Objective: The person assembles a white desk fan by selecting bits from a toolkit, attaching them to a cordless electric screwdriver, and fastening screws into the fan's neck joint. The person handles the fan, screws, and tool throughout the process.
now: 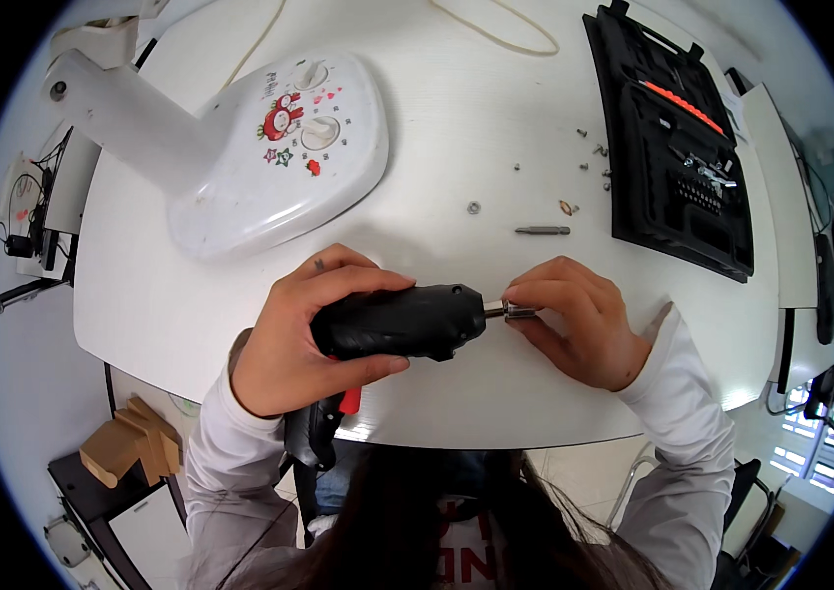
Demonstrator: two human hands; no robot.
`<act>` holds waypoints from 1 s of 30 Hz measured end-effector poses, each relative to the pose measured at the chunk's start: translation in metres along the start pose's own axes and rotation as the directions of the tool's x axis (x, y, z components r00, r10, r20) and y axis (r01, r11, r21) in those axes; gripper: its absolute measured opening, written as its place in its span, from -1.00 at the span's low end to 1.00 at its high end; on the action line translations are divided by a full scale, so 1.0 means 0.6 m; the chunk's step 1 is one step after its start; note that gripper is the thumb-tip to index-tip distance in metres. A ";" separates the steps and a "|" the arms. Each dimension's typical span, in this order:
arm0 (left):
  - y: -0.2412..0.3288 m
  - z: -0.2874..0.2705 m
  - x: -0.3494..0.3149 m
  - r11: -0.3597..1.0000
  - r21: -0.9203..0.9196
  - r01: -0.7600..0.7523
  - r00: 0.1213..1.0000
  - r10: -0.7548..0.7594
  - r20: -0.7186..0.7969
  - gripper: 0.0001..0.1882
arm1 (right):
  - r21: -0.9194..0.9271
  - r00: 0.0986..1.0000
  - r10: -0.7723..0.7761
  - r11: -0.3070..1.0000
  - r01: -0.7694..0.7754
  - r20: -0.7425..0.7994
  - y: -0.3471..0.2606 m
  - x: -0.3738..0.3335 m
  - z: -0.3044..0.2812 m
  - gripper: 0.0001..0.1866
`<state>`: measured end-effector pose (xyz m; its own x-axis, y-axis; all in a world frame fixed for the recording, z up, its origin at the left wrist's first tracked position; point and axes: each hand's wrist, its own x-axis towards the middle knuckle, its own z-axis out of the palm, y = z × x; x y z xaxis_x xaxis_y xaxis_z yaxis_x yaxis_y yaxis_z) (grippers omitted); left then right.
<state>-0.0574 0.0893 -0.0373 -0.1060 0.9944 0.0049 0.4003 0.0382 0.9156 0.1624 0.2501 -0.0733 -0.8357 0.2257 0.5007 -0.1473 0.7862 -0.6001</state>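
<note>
My left hand [279, 339] is wrapped round the body of a black cordless screwdriver [397, 323] with a red trigger, its grip hanging down past the table's front edge. The tool lies sideways with its nose toward the right. At that nose my right hand [579, 320] pinches a short metal socket bit [520, 313] between thumb and fingertips. The bit's shaft meets the chuck; how deep it sits I cannot tell. A loose grey screwdriver bit [543, 230] rests on the table beyond my right hand, and a hex nut [474, 207] lies to its left.
A white appliance base [220, 202] with two knobs, stickers and a thick stem occupies the left of the white table [456, 118]. At the right, an open black tool case [682, 231] holds bits and an orange strip. Several small screws [599, 150] lie beside it.
</note>
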 end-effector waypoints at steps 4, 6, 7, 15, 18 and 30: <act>0.001 0.003 -0.002 1.000 0.004 0.003 1.000 -0.002 -0.008 -0.45 | 0.013 1.000 0.009 1.000 -0.009 0.002 0.002 0.000 0.000 -0.63; 0.001 0.004 -0.002 1.000 -0.002 0.006 1.000 -0.006 -0.001 -0.45 | 0.019 1.000 0.006 1.000 -0.006 0.019 0.001 0.000 -0.002 -0.63; 0.000 0.004 -0.002 1.000 -0.004 0.009 1.000 -0.009 0.007 -0.45 | 0.026 1.000 0.008 1.000 -0.009 0.025 0.001 0.000 -0.002 -0.64; 0.000 0.007 0.001 1.000 -0.029 0.002 1.000 -0.003 -0.008 -0.45 | 0.059 0.997 0.055 0.997 -0.058 0.047 -0.003 0.003 -0.007 -0.64; -0.001 0.009 0.000 0.999 -0.036 -0.015 1.000 0.014 -0.024 -0.46 | 0.078 0.990 0.092 0.992 -0.100 0.105 -0.010 0.009 -0.012 -0.63; -0.006 0.008 -0.003 0.997 -0.077 -0.016 0.997 0.010 -0.082 -0.48 | 0.104 0.980 0.199 0.974 -0.201 0.032 -0.012 0.005 -0.006 -0.39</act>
<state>-0.0543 0.0878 -0.0425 -0.1762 0.9832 0.0470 0.3311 0.0142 0.9435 0.1630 0.2471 -0.0655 -0.8649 0.3586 0.3512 -0.0307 0.6606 -0.7501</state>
